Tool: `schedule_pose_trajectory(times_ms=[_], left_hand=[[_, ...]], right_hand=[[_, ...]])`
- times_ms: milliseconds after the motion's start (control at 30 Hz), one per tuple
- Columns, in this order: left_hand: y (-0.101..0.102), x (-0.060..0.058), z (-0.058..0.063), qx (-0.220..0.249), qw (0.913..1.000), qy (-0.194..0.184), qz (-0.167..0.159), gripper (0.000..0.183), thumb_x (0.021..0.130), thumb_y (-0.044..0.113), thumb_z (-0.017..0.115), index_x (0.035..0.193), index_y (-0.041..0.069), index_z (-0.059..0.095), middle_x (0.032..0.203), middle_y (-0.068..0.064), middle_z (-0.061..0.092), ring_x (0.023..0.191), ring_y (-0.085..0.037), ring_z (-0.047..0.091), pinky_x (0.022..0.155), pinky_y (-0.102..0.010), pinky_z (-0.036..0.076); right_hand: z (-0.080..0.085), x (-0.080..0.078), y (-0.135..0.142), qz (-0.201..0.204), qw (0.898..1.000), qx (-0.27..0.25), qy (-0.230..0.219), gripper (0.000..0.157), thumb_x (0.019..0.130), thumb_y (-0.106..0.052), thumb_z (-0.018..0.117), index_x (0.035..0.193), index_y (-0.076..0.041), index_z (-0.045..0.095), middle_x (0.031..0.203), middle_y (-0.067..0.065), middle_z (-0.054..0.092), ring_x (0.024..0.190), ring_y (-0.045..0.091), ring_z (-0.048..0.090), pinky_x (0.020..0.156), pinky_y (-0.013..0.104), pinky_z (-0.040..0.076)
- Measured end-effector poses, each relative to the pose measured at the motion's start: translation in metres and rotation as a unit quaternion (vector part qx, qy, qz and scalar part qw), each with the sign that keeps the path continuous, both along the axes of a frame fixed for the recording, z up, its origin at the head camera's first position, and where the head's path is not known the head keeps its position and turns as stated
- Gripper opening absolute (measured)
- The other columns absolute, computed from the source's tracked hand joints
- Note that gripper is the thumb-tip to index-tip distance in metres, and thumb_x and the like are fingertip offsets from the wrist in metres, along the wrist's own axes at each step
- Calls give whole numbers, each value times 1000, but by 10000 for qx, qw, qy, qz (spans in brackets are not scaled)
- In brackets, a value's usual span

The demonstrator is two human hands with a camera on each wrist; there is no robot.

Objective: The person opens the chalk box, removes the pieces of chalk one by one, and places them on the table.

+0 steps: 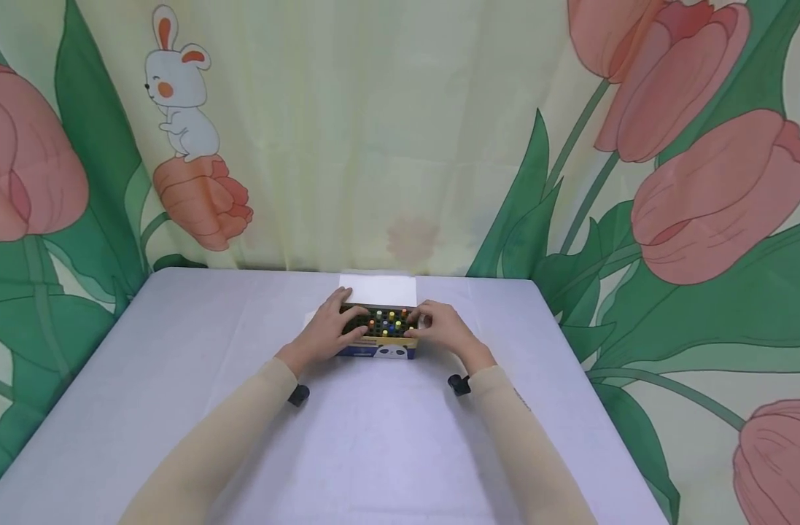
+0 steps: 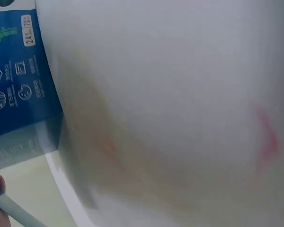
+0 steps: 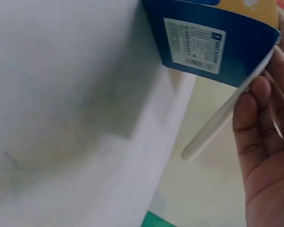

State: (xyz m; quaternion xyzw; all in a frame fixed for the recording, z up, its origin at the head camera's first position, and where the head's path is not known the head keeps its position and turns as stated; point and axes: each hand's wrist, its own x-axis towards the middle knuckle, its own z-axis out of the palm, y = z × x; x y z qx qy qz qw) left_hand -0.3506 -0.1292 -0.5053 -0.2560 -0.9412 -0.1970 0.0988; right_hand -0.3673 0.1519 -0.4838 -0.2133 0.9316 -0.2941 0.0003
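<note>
A blue and yellow box (image 1: 363,351) with a panda on its front stands on the table, its white lid (image 1: 378,290) folded back. In its dark tray, several small coloured tips (image 1: 391,316) show in rows, perhaps pens. My left hand (image 1: 321,332) rests at the box's left end, thumb and forefinger stretched over the tray and another finger by the lid. At the right end, my right hand (image 1: 442,327) has its thumb and forefinger over the tray's edge. Curled fingers (image 3: 248,127) show beside the white flap in the right wrist view; anything pinched is hidden.
A white cloth covers the table (image 1: 373,445). Behind it hangs a curtain (image 1: 373,146) printed with tulips and a rabbit. A dark wrist camera (image 1: 299,395) sits under the left wrist, another (image 1: 459,384) under the right.
</note>
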Motion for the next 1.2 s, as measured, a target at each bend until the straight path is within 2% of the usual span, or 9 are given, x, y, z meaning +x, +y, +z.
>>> schedule_pose_trajectory(times_ms=[67,167,333,467,600,733,833,933,1200], left_hand=[[1,0,-2,149,9999,-76,-18,37,94,52,47,122,30,58,155,-18,21,145,-36,11,112,-57,17],[4,-1,0,270,9993,-208,137,30,94,49,50,114,30,61,155,-17,23,145,-34,13,112,-56,18],[9,-5,4,421,9969,-477,463,22,91,41,57,107,28,64,154,-15,26,143,-35,20,111,-56,19],[9,-3,-2,741,9947,-421,579,24,90,35,58,111,26,63,154,-12,27,144,-32,17,110,-58,18],[7,-1,-8,1054,9919,-289,647,35,88,33,58,122,22,57,153,-8,29,146,-27,15,108,-61,19],[7,0,-9,1073,9910,-122,795,44,87,37,57,126,19,52,152,-5,33,145,-33,16,105,-67,17],[6,1,-10,1013,9900,-68,976,55,86,40,56,135,19,45,150,-4,36,141,-40,23,103,-68,18],[6,3,-11,841,9906,-92,1075,63,88,43,52,144,19,37,152,-2,35,135,-40,32,102,-65,23],[7,3,-10,507,9923,-228,1106,59,90,45,47,145,27,38,155,5,27,126,-38,40,102,-63,23]], right_hand=[[4,0,6,158,9997,-8,-184,15,78,-36,76,89,-25,72,104,-8,64,85,12,58,71,30,48],[13,2,4,211,9989,363,-189,7,82,-31,74,85,-25,73,108,-8,65,87,11,60,72,30,50],[22,7,-5,164,9908,1297,351,8,85,-30,70,91,-25,72,90,-10,67,71,8,56,66,29,47],[19,10,-8,283,9836,1639,699,12,89,-33,66,95,-24,71,88,-10,68,75,8,57,79,34,47],[16,12,-9,369,9829,1626,783,15,91,-33,62,99,-24,70,90,-10,69,78,10,58,85,38,46],[13,12,-7,303,9855,1498,742,14,93,-32,60,101,-24,68,88,-11,68,75,9,55,75,33,47],[10,13,-7,253,9877,1360,727,14,93,-31,60,101,-24,68,86,-11,66,73,9,53,71,31,45],[9,13,-6,216,9888,1288,723,13,93,-31,60,101,-24,67,84,-11,65,72,9,52,70,30,44],[7,13,-5,231,9888,1246,786,14,93,-31,59,102,-23,66,85,-11,65,71,8,53,69,30,45]])
